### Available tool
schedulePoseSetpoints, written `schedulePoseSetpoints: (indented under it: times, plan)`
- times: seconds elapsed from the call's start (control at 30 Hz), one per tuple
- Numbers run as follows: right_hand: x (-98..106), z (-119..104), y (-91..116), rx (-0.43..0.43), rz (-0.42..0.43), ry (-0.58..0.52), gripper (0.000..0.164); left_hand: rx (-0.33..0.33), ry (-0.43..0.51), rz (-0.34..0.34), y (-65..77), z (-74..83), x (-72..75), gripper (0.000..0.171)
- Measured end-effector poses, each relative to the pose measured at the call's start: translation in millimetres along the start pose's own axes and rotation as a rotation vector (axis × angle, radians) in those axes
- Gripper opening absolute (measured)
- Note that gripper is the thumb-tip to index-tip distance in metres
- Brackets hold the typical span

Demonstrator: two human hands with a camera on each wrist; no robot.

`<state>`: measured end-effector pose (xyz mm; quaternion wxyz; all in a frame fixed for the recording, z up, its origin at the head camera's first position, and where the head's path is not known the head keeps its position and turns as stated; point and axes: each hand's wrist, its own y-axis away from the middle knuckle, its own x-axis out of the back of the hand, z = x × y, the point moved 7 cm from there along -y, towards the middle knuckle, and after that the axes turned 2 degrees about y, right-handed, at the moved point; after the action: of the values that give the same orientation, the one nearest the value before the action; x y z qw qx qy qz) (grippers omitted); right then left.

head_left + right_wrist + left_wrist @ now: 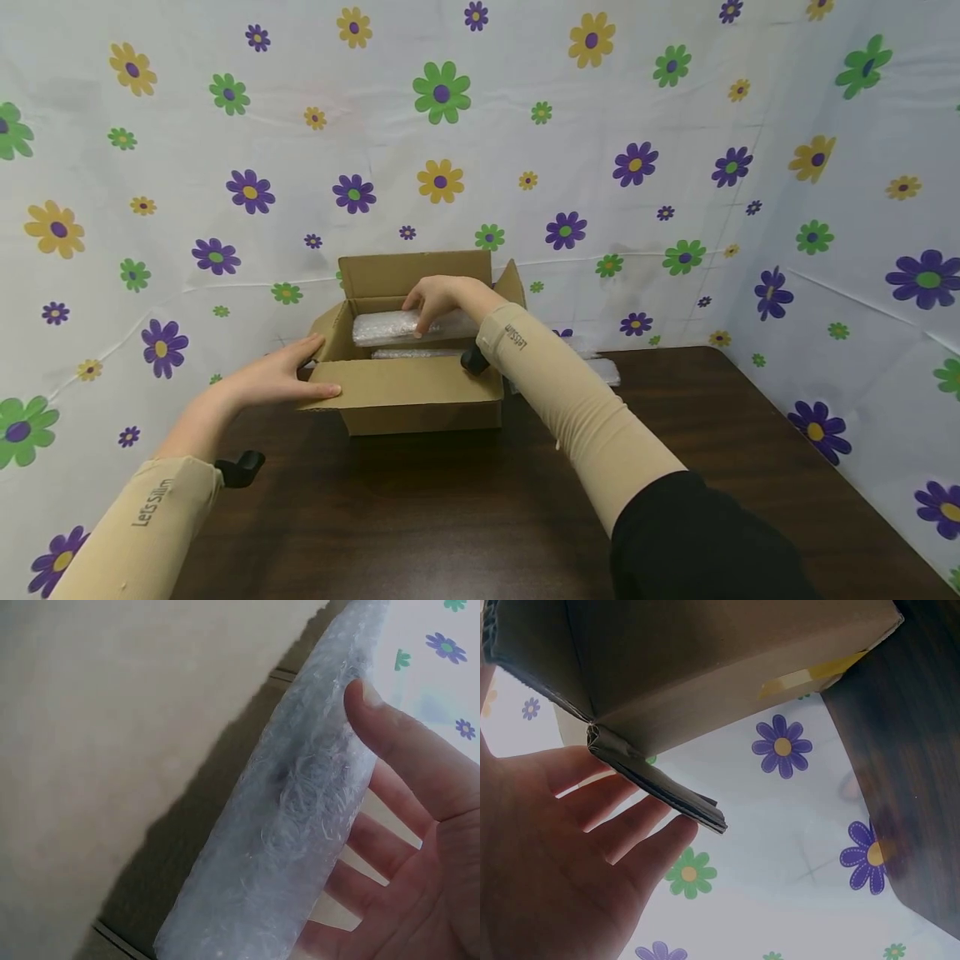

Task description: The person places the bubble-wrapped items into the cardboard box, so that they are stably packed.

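Observation:
A cardboard box stands on the table with its flaps spread. My left hand holds its left front corner, thumb on the front flap and fingers along the left flap. Over the opening, my right hand grips a long bubble-wrapped package between thumb and fingers; what is inside the wrap is hidden. The right wrist view shows the package slanting across, its thumb on the near face and fingers behind. Beneath it in the box, more bubble wrap shows.
Further bubble-wrapped pieces lie on the table right of the box, partly hidden by the right arm. The dark wooden table ends against a flowered cloth wall behind and at the right. Yellow tape marks the box's side.

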<state>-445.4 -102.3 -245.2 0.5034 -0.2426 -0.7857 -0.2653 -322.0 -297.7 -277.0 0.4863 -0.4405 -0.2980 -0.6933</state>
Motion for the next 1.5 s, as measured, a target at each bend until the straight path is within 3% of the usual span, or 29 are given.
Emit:
schedulePoseSetpoints:
  times: [0.23, 0.6, 0.9, 1.17, 1.37, 1.5]
  plan:
    - [5.2, 5.5, -0.2, -0.022, 0.051, 0.023, 0.060, -0.006, -0.001, 0.004, -1.3, -1.8, -0.2, 0.103]
    - [7.7, 15.2, -0.1, -0.016, 0.063, 0.027, 0.064, -0.009, 0.012, 0.006, -0.9, -1.7, -1.0, 0.103]
    - [17.3, 21.4, 12.9, -0.001, 0.060, -0.058, 0.060, -0.006, 0.001, 0.004, -0.5, -0.9, -1.0, 0.103]
    - [34.7, 16.2, 39.1, 0.067, 0.072, -0.187, 0.061, -0.004, 0.002, 0.005, 0.2, 0.0, -0.4, 0.103]
    - [50.6, 18.0, 66.4, 0.172, 0.111, -0.200, 0.059, -0.003, 0.008, 0.001, 0.2, 1.3, -0.5, 0.103]
    - [59.7, 28.8, 91.4, 0.180, 0.150, -0.219, 0.058, -0.008, 0.015, 0.001, 0.5, 1.9, 0.0, 0.103]
